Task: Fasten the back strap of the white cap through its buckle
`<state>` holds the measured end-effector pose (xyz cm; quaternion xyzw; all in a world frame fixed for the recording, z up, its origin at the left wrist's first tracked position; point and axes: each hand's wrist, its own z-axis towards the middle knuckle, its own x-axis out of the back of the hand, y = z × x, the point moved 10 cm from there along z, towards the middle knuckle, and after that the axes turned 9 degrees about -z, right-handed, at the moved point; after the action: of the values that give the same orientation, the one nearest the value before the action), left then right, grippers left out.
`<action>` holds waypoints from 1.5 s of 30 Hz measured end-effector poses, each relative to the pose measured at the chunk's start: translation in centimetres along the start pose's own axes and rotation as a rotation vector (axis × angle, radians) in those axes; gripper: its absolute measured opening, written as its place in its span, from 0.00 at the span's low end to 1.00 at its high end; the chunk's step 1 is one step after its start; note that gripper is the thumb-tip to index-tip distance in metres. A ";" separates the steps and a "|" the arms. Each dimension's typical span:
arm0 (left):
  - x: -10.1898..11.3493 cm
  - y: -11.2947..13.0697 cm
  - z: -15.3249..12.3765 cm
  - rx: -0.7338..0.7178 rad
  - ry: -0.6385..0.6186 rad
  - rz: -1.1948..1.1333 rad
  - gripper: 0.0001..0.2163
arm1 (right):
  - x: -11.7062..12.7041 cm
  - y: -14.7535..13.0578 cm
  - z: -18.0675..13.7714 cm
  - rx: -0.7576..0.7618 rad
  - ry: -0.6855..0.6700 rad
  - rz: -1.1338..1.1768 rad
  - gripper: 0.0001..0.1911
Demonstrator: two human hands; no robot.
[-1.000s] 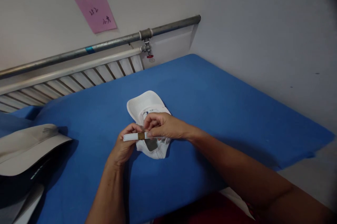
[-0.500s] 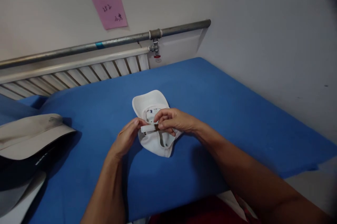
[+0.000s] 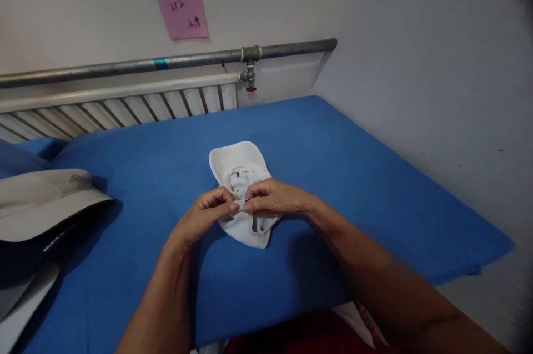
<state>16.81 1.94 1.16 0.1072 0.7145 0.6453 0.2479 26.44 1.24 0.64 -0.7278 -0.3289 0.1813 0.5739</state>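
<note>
A small white cap (image 3: 239,162) lies upside down on the blue table (image 3: 333,176), its brim pointing away from me. My left hand (image 3: 206,215) and my right hand (image 3: 272,198) meet over the cap's back opening. Both pinch the white adjusting strap (image 3: 240,207), fingertips nearly touching. Only a short bit of strap shows between them; the buckle is hidden under my fingers.
A stack of beige and dark caps (image 3: 37,215) sits at the table's left edge. Behind the table run a white slatted radiator (image 3: 125,110) and a grey pipe (image 3: 166,62) with a valve (image 3: 250,79). A pink note (image 3: 181,7) hangs on the wall.
The strap stuck out leftwards past the brass buckle a second ago; it has since been drawn in, and my two hands have closed together over it. The view shifted slightly.
</note>
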 end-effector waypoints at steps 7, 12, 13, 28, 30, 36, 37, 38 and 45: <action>0.5 -0.3 0.1 -0.016 0.012 -0.052 0.10 | -0.2 -0.2 0.3 0.048 0.062 0.060 0.18; 0.8 -0.1 0.0 -0.038 0.017 -0.063 0.10 | -0.4 -0.6 0.4 0.084 0.101 0.048 0.18; 0.8 -0.1 0.0 -0.040 0.017 -0.059 0.11 | -0.4 -0.7 0.4 0.090 0.112 0.042 0.18; 0.9 3.1 1.7 -0.145 -0.058 0.636 0.13 | 1.7 0.6 0.7 0.127 0.113 0.298 0.13; 0.7 3.4 1.8 -0.193 -0.075 0.687 0.09 | 2.3 0.7 0.6 0.134 0.144 0.284 0.13; 0.8 2.3 0.6 -0.066 -0.127 0.421 0.05 | 2.6 0.0 0.3 0.139 0.236 0.042 0.10; 0.8 2.3 0.4 -0.046 -0.116 0.384 0.06 | 2.5 -0.2 0.3 0.148 0.242 0.020 0.10; 0.9 2.3 0.2 -0.030 -0.106 0.357 0.05 | 2.6 -0.5 0.2 0.173 0.269 -0.010 0.08; 0.7 1.1 -0.1 0.068 -0.107 0.316 0.08 | 2.3 -5.1 -2.3 0.631 0.482 -0.488 0.07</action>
<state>16.00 2.37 2.08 0.2607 0.6962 0.6450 0.1771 28.19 1.82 6.45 -0.4402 -0.2766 -0.0418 0.8532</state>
